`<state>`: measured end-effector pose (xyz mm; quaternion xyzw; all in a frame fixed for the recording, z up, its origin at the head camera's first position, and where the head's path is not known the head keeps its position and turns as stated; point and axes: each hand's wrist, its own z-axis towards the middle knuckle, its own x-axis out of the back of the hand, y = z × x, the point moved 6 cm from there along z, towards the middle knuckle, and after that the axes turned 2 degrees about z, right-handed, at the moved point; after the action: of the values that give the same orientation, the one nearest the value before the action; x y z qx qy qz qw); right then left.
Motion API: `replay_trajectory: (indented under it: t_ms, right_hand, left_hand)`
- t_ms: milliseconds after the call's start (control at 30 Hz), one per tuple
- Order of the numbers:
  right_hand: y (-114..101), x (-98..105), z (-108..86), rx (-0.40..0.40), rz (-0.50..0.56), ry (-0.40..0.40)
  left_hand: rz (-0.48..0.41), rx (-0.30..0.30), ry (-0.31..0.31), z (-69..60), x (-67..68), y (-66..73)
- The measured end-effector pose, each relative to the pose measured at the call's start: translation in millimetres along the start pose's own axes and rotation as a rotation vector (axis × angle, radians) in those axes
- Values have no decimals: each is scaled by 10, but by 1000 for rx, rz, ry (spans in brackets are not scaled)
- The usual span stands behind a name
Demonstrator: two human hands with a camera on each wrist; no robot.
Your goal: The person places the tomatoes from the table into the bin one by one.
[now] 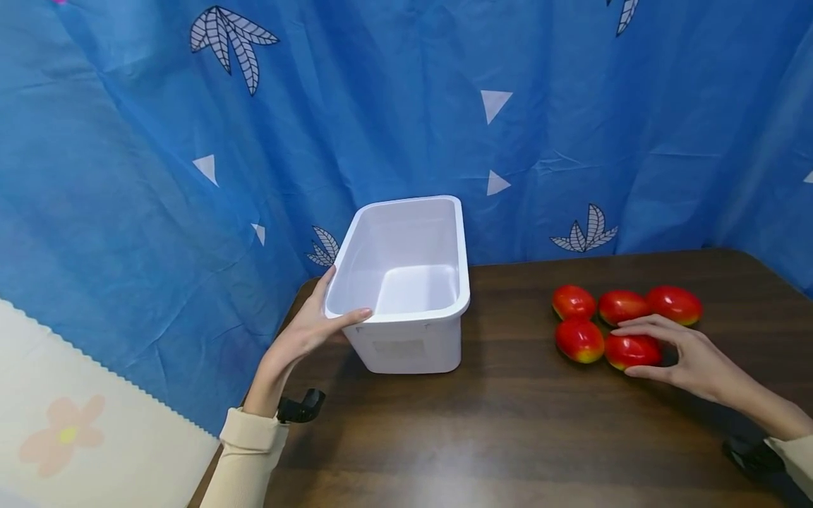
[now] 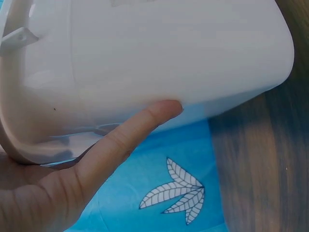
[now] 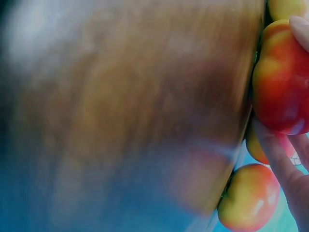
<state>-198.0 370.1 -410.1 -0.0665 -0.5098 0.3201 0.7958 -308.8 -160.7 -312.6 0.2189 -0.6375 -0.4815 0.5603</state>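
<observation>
My left hand [image 1: 311,326] grips the near left corner of a white plastic bin [image 1: 406,346], thumb over the rim. In the left wrist view one finger of the left hand [image 2: 91,174] lies along the outer wall of the bin [image 2: 169,53]. On the right, my right hand [image 1: 689,356] has its thumb and fingers around the nearest red fruit [image 1: 631,351]. The right wrist view shows that fruit [image 3: 285,82] between the fingertips of the right hand [image 3: 289,164]. The bin's visible inside holds nothing.
Several other red fruits lie close together: one [image 1: 579,340] just left of the held one, others [image 1: 573,303] [image 1: 622,307] [image 1: 675,305] behind. A blue curtain [image 1: 406,106] hangs along the back of the brown wooden table [image 1: 495,423].
</observation>
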Motion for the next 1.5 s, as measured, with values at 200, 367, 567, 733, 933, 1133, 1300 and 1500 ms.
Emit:
replay_trajectory:
  t_ms: [200, 367, 567, 733, 933, 1133, 1300, 1500]
  right_hand:
    - [-18, 9, 26, 5, 33, 10]
    - [-16, 14, 27, -17, 28, 5]
    - [15, 19, 17, -58, 31, -7]
    - [21, 40, 33, -95, 77, -29]
    - [-98, 128, 78, -163, 240, -32]
    - [-289, 255, 331, -171, 318, -24]
    - [-461, 263, 598, -207, 352, -44]
    - [-847, 185, 1041, -156, 423, -80]
  left_hand:
    - [-8, -8, 3, -15, 16, 1]
    - [-3, -16, 4, -16, 20, 12]
    - [22, -52, 7, 11, 21, 35]
    - [13, -40, 3, 25, 3, 28]
    - [-1, -13, -5, 22, -7, 6]
    - [-25, -4, -5, -1, 15, 14]
    - [-45, 9, -11, -5, -2, 4]
    - [-55, -1, -5, -6, -7, 0]
